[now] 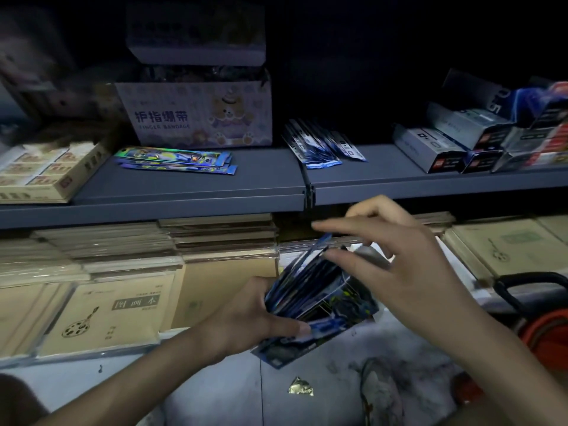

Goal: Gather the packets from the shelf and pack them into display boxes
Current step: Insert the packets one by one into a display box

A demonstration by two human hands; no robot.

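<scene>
Head view, dim light, some motion blur. Left hand (pixel 255 315) holds a blue display box (pixel 344 305) low in front of the shelf (pixel 190 186); its grip is closed round the box's near end, thumb lying along the front edge. The box is tilted, open top turned up and away from the person. A stack of blue packets (pixel 304 272) stands on edge inside it, packed close, tops fanned a little. Right hand (pixel 399 256) is over the box with its grip open: fingers spread and only lightly bent, one fingertip (pixel 333 256) at the packets' top edges, index finger stretched out above them. A pale blurred patch under the palm cannot be identified. On the shelf, more loose blue packets (pixel 319 146) lie in a small heap just right of the divider. A few holographic packets (pixel 175 159) lie flat in front of a carton printed FINGER BANDAGE (pixel 196 115). Pen boxes (pixel 455 146) are stacked at the right end, a beige carton (pixel 46 170) at the left. Below the shelf: brown-covered notebooks (pixel 113 312) in rows. A gold wrapper scrap (pixel 300 387) lies on the floor.
</scene>
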